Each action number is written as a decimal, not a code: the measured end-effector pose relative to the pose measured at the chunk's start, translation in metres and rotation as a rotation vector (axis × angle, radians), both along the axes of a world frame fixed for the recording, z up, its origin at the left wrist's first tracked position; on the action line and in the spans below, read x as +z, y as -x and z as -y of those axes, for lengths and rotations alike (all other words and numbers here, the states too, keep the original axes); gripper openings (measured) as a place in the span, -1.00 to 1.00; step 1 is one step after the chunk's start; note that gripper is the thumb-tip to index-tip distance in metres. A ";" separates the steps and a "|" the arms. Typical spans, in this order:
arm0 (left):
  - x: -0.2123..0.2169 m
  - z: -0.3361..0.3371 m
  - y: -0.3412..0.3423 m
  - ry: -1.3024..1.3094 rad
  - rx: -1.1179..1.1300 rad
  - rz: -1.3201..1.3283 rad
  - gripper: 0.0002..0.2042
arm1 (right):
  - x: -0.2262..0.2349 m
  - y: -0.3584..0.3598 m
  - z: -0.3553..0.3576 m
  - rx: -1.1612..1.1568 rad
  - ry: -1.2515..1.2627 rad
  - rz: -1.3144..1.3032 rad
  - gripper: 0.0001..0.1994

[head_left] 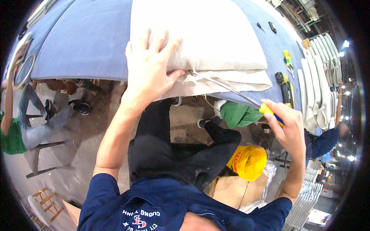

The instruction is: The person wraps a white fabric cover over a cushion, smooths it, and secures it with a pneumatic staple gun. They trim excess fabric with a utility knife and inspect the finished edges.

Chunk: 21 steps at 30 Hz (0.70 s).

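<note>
1. My left hand (148, 65) lies flat, fingers spread, pinning the folded beige woven fabric (200, 42) to keep its edge from shifting.
2. My right hand (287, 125) is closed around the yellow-and-blue handled thin metal tool (231, 89), whose tip reaches the fabric's folded hem beside my thumb.
3. The fabric rests on a blue felt-covered worktable (84, 38).
4. A yellow plastic bucket (250, 161) stands on the floor below; a black-and-yellow power tool (284, 86) lies near my right hand.

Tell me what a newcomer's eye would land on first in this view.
First, the left hand pressed flat on the beige cushion at the edge of the blue table. Next, the right hand at right, gripping a yellow-handled tool whose thin metal shaft reaches under the cushion's folded fabric. Below, a bright yellow bucket stands out on the floor.
</note>
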<state>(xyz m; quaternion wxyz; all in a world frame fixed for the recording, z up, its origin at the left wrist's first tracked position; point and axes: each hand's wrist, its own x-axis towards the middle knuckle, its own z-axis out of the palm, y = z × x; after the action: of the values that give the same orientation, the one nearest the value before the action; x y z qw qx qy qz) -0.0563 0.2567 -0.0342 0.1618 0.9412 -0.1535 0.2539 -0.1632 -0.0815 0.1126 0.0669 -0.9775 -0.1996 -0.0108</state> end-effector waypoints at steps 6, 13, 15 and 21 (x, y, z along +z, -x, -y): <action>0.002 0.001 0.003 0.007 -0.006 -0.056 -0.21 | 0.054 -0.078 -0.014 0.243 0.337 0.112 -0.68; 0.006 -0.001 0.001 0.004 -0.015 -0.046 -0.25 | 0.065 -0.135 -0.008 0.474 0.443 0.340 -0.71; 0.004 0.000 0.001 0.000 -0.002 -0.044 -0.26 | 0.056 -0.121 -0.006 0.357 0.365 0.222 -0.71; -0.005 0.004 -0.001 -0.004 -0.007 0.033 -0.26 | 0.049 -0.143 -0.006 0.516 0.438 0.526 -0.70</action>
<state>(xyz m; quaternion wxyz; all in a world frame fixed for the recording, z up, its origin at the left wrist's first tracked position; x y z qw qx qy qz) -0.0556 0.2529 -0.0390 0.1584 0.9366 -0.1599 0.2684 -0.0200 -0.0759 0.1617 -0.1949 -0.8505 -0.4456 -0.2002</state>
